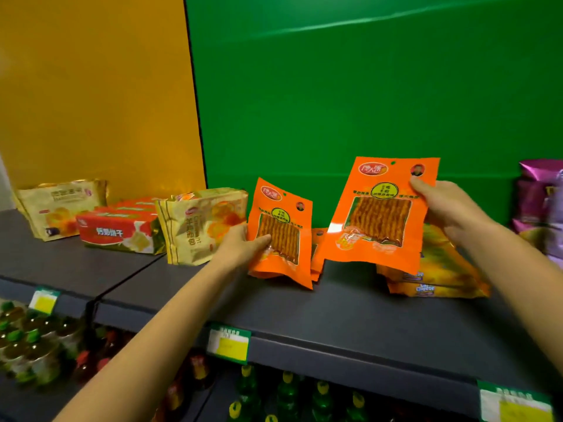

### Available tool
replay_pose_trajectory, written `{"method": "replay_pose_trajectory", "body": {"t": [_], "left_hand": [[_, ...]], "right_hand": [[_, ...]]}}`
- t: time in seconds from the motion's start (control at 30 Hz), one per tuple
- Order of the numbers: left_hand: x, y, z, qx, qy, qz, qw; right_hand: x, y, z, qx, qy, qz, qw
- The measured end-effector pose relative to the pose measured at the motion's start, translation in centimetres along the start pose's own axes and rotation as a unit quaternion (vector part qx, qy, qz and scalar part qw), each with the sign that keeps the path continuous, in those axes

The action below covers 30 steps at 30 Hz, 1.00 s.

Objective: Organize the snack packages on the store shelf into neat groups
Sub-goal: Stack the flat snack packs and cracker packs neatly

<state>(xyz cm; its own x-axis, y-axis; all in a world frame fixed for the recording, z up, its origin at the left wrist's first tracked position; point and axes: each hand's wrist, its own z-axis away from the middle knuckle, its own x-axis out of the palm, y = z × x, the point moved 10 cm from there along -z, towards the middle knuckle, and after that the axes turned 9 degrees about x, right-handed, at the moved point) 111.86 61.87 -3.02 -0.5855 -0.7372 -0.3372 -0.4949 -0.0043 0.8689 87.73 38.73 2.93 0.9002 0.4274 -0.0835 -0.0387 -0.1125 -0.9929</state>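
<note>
Grey shelf (pixel 350 303) — left hand (pixel 240 248), right hand (pixel 451 208) each grip orange packet (pixel 281 229).

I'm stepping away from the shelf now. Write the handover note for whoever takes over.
Left hand: grips the smaller orange strip-snack pouch, upright, its bottom on the shelf.
Right hand: holds the larger orange pouch by its right edge, lifted above the shelf.
More orange pouches stand behind the left one.
Cheese packs lie stacked under the right hand.
Bread bags and red biscuit packs sit grouped left.
Left to do: set both pouches with their group.
</note>
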Motion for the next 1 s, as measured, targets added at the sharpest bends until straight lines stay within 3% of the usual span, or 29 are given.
{"method": "replay_pose_trajectory", "body": {"t": [0.17, 0.33, 0.5, 0.6, 0.83, 1.0], "left_hand": [[2.1, -3.5, -3.7, -0.048, -0.051, -0.013, 0.997], [2.3, -5.5, -5.8, -0.059, -0.064, -0.155, 0.984], [3.0, -7.0, -6.2, -0.065, -0.135, -0.224, 0.963], [2.9, -7.4, -6.7, -0.051, -0.140, -0.174, 0.974], [3.4, -7.0, -6.4, 0.000, -0.148, -0.048, 0.988], [3.5, -8.1, -6.3, -0.056, -0.155, 0.111, 0.980]], "right_hand": [[2.6, 0.3, -3.1, 0.017, -0.035, 0.019, 0.999], [7.1, 1.0, -4.3, 0.023, -0.072, 0.064, 0.995], [11.6, 2.4, -4.6, 0.014, -0.065, 0.123, 0.990], [13.9, 3.8, -4.1, 0.045, -0.071, 0.164, 0.983], [14.9, 6.1, -3.3, 0.088, 0.034, 0.265, 0.960], [16.0, 7.4, -1.1, 0.120, 0.042, 0.243, 0.962]]}}
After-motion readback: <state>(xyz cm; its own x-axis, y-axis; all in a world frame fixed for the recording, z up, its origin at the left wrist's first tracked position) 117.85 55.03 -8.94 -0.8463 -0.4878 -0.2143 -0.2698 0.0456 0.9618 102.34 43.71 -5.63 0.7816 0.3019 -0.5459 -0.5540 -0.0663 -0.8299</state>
